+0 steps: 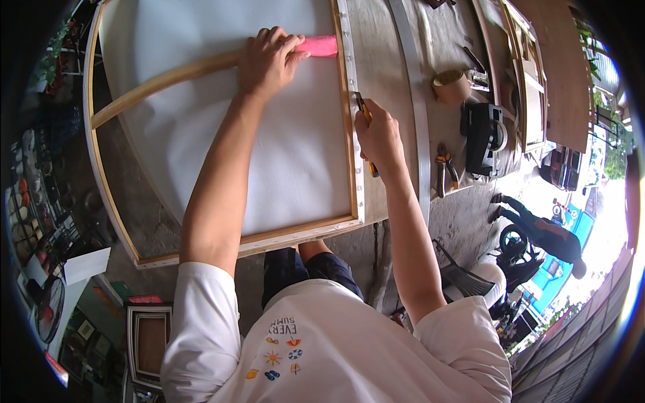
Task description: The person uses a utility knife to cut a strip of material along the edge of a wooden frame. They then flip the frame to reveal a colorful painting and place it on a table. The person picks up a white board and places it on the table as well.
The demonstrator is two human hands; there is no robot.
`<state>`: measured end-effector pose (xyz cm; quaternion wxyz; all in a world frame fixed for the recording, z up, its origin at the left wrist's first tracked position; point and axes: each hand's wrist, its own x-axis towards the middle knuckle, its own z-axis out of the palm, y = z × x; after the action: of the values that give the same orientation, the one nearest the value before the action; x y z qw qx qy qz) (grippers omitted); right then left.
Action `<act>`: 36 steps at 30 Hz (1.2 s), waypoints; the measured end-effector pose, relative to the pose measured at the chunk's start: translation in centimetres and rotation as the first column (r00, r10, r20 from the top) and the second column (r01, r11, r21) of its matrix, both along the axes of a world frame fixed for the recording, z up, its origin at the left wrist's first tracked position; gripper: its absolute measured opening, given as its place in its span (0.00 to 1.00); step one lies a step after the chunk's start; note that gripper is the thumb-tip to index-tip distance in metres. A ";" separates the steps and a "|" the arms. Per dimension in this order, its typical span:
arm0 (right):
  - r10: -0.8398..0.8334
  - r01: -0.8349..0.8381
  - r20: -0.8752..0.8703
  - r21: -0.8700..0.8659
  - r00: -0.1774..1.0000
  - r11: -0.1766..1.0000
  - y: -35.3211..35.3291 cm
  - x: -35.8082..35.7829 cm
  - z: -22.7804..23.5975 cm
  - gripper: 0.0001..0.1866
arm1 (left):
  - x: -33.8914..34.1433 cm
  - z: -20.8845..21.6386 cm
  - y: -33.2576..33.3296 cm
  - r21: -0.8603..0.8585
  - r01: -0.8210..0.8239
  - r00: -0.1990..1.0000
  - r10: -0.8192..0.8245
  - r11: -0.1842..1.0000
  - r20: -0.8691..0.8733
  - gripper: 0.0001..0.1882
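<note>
Cluttered bench, R side: brown tape roll (451,86), a black tape dispenser (482,140), and orange-and-black pliers (445,169) nr the bench edge. Long metal strip (416,101) runs up-down the view just R of the R hand (381,136). Wood frames (529,77) sit beyond, far R. On the floor side: mesh-backed chair (463,272), motorbike (516,245), plus a co-worker (547,232) bending, well apart. L side: fan (48,309), stacked picture frames (149,342).

In the way: L hand (270,64) & forearm hide part of the crossbar (171,77) and the white canvas (295,154).

Canvas frame (295,234) is in front of the person, R rail over the bench; top runs out of view, so can't tell its full length. Crossbar's long axis goes L to R, rising toward R; lens bends it. Pink piece (317,46) is at its R end, next to the R rail, long axis also L-R.

L hand curls over the crossbar, gripping it, thumb by the pink piece. R hand is closed round a yellow-and-black utility knife (363,107), just beside the R rail; knife's long axis roughly up-down, front end pointing away from the person. Can't tell how much blade is out.
</note>
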<state>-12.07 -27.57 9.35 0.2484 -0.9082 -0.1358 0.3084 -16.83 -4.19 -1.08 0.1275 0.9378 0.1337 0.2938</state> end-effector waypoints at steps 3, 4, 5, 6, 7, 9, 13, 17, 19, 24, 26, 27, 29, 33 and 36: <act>-0.014 0.014 0.005 0.013 1.000 1.000 -0.7 -0.5 -0.3 0.17 | 0.1 -0.1 0.0 0.016 0.006 1.000 -0.006 1.000 0.009 0.15; -0.024 0.024 0.000 0.018 1.000 1.000 -1.0 -0.7 -0.3 0.17 | 0.1 -0.2 0.0 0.025 0.007 1.000 -0.007 1.000 0.015 0.15; -0.018 0.018 0.005 0.013 1.000 1.000 -1.2 -0.8 -0.5 0.17 | 0.1 -0.2 0.1 0.031 0.007 1.000 -0.008 1.000 0.022 0.15; -0.010 0.010 0.009 0.006 1.000 1.000 -1.5 -0.9 -0.6 0.17 | 0.2 -0.3 0.1 0.035 0.006 1.000 -0.007 0.999 0.028 0.14; -0.002 0.002 0.013 0.000 1.000 1.000 -1.8 -1.1 -0.7 0.17 | 0.2 -0.3 0.1 0.039 0.005 0.999 -0.007 0.999 0.035 0.14; 0.006 -0.006 0.014 0.000 1.000 1.000 -2.1 -1.4 -0.7 0.17 | 0.1 -0.4 0.1 0.043 0.001 0.999 -0.003 0.999 0.039 0.14; -0.076 0.075 -0.021 -0.009 0.997 0.997 -2.6 -2.8 0.5 0.12 | 0.2 -0.4 0.1 0.041 0.015 0.998 -0.017 0.999 0.066 0.14; 0.000 -0.001 0.098 0.009 0.995 1.000 -4.6 -3.7 -1.4 0.13 | 0.2 -0.4 0.0 0.051 0.016 0.996 -0.020 0.999 0.090 0.14; -0.027 0.028 0.024 -0.036 0.999 0.999 -4.6 -4.1 -0.4 0.14 | 0.2 -0.3 0.0 0.046 0.013 0.995 -0.018 0.999 0.096 0.13; 0.019 -0.020 0.099 0.005 0.995 1.000 -6.4 -4.8 -2.1 0.16 | 0.2 0.9 -0.3 0.057 0.048 0.996 -0.052 0.997 0.079 0.13; 0.047 -0.047 0.120 -0.001 0.992 0.999 -6.7 -5.0 -2.2 0.17 | 0.1 1.0 -0.3 0.066 0.046 0.995 -0.051 0.997 0.082 0.13; 0.047 -0.047 0.123 -0.004 0.991 0.999 -6.6 -5.1 -2.0 0.17 | 0.1 0.9 -0.3 0.070 0.041 0.994 -0.048 0.997 0.095 0.13; 0.048 -0.047 0.130 -0.010 0.990 0.999 -6.7 -5.3 -1.9 0.17 | 0.1 0.7 -0.2 0.076 0.040 0.994 -0.047 0.996 0.100 0.13; 0.050 -0.047 0.129 -0.025 0.990 0.999 -7.2 -5.6 -1.7 0.16 | 0.1 0.9 -0.3 0.073 0.060 0.993 -0.067 0.995 0.100 0.13; 0.056 -0.054 0.134 -0.019 0.989 0.998 -7.7 -6.3 -1.6 0.15 | 0.1 0.8 -0.2 0.080 0.062 0.992 -0.070 0.995 0.106 0.13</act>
<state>-18.35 -35.30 7.79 0.2232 -0.9247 -0.1747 0.2542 -16.74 -4.36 -0.25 0.1085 0.9286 0.0841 0.3449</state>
